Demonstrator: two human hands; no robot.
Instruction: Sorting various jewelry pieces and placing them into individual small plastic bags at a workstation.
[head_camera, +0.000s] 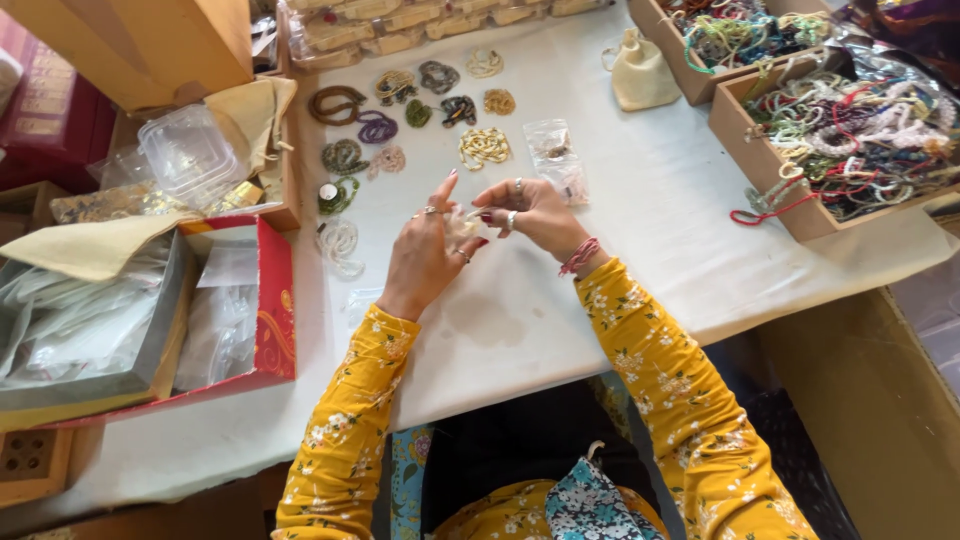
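We see the left hand (425, 255) and right hand (530, 212) meet above the white desk (640, 200), fingers pinched on a small clear packet (462, 226) (contents unclear), bead strands (410, 110) lying beyond.

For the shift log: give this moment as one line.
left hand: holds small clear item | right hand: pinches same item | below: white tablecloth | nearby: bead strands

We cannot make out the small pale thing pinched between the left hand (425, 255) and the right hand (535, 213); fingers cover most of it. The far tray of packets (400, 35) and the cardboard box (140, 45) at far left are cut off by the top edge, and the bead strands in the right-hand box (860, 135) blur into a tangle.
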